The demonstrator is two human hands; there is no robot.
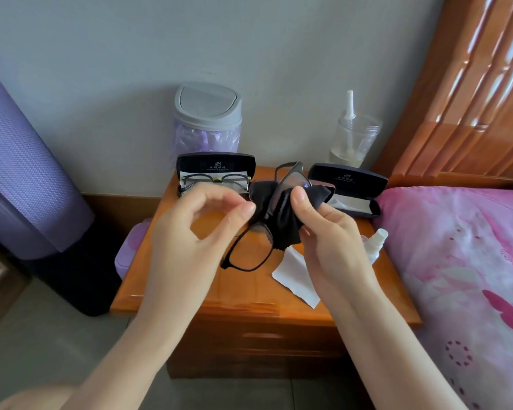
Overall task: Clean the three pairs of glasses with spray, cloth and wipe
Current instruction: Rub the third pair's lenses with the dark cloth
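Our right grip pinches the black cloth on one lens of the black glasses; our left grip pinches the frame. We guess other pairs wait.

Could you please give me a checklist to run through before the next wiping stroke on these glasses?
1. Left hand pinches the black glasses at the frame: ok.
2. Right hand holds the black cloth around the upper lens, thumb on top: ok.
3. Lower lens clean: cannot tell.
4. Spray bottle within reach on the nightstand: ok.
5. White wipe lying ready on the nightstand: ok.
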